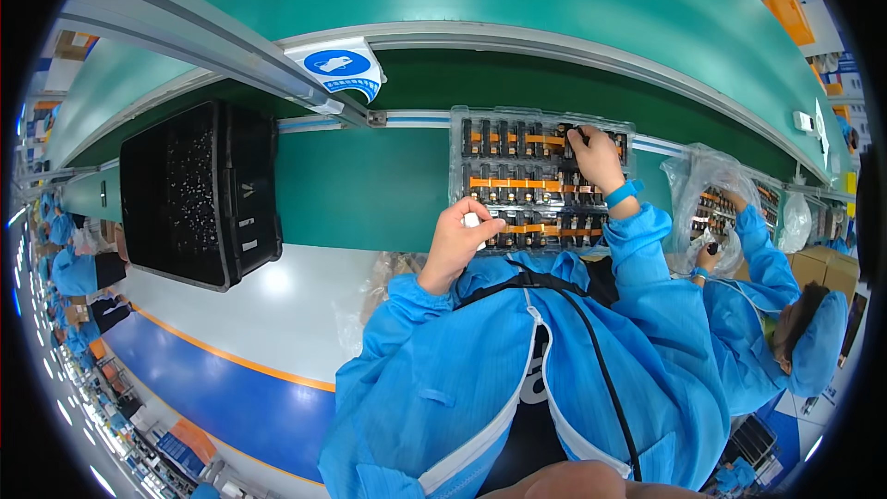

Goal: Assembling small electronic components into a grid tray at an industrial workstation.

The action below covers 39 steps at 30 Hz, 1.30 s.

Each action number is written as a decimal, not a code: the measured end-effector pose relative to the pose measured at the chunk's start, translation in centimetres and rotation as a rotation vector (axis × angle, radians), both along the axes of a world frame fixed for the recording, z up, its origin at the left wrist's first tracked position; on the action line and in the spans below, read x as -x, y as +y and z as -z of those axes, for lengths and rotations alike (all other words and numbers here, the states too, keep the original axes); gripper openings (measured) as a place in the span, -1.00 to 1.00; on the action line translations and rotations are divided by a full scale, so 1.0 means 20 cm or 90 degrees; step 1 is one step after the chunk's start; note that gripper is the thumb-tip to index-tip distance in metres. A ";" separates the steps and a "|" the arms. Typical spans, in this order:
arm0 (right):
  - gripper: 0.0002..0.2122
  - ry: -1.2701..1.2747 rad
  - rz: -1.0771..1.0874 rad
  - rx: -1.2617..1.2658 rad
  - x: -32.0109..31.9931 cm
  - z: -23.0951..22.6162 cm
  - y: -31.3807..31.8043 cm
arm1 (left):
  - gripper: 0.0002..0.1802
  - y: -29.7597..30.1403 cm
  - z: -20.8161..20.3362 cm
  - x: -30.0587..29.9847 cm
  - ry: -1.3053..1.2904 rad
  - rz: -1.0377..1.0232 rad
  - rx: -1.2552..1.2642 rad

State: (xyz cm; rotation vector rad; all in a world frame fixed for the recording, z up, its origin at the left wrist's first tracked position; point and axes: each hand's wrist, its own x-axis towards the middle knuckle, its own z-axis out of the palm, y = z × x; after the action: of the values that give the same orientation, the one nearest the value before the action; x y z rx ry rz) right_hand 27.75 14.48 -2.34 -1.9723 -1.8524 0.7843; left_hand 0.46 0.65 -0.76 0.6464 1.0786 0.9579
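A clear plastic tray (456, 152) lies on the green bench in front of me, holding rows of small black parts with orange flex strips (517, 185). My right hand (599, 159), with a blue band at its wrist, reaches over the tray's far right part. Its fingers are pinched on a small black part (572, 140) in the far row. My left hand (459, 242) is at the tray's near left corner, closed around a small white object (473, 220) whose kind I cannot make out.
A black bin (222, 203) with small pale bits inside stands to the left. A metal post (240, 46) and a raised green shelf (554, 0) run beyond the tray. At right, a co-worker (767, 314) in blue handles a similar tray in clear plastic wrap (688, 194).
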 end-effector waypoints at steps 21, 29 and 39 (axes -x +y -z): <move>-0.71 -0.006 -0.004 0.003 -0.02 0.02 0.00 | -0.88 0.00 0.07 -0.03 -0.001 -0.001 0.014; -0.75 -0.242 -0.058 -0.075 0.03 0.01 0.02 | -0.89 0.01 0.06 -0.05 0.016 0.008 0.009; -0.73 0.684 0.368 0.021 -0.16 0.03 -0.05 | -0.82 -0.01 0.09 -0.04 0.003 -0.028 0.046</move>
State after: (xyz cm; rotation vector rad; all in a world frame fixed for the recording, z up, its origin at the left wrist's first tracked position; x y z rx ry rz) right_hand 30.91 13.51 -2.88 -1.4510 -0.6194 1.2930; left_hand 1.35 0.52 -2.54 0.5676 1.1314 0.9515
